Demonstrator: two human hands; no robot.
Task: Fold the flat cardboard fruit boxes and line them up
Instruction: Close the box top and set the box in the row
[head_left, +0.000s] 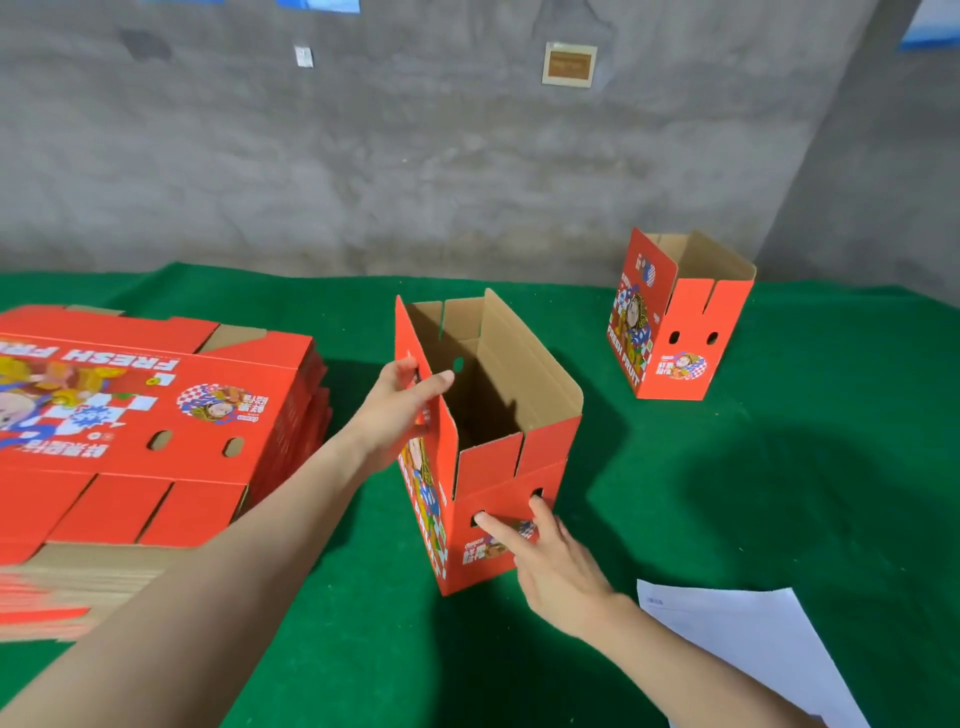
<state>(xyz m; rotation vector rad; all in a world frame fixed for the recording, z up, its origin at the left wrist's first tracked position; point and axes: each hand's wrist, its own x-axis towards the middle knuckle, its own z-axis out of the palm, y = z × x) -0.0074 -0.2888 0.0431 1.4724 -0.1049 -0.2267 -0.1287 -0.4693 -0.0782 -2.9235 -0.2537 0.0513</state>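
One finished box (675, 322) stands upright at the far right of the table (779, 493). A second box (493, 467) stands open in the middle, already in shape but well apart from the first. A thick stack of flat boxes (145, 426) lies at the left, so I judge most of the work remains. The second box is red with a cartoon print and brown inside, with two small holes in its front wall. The left hand (400, 410) pinches the top edge of its left wall. The right hand (556, 566) touches the front wall with straight fingers at the holes.
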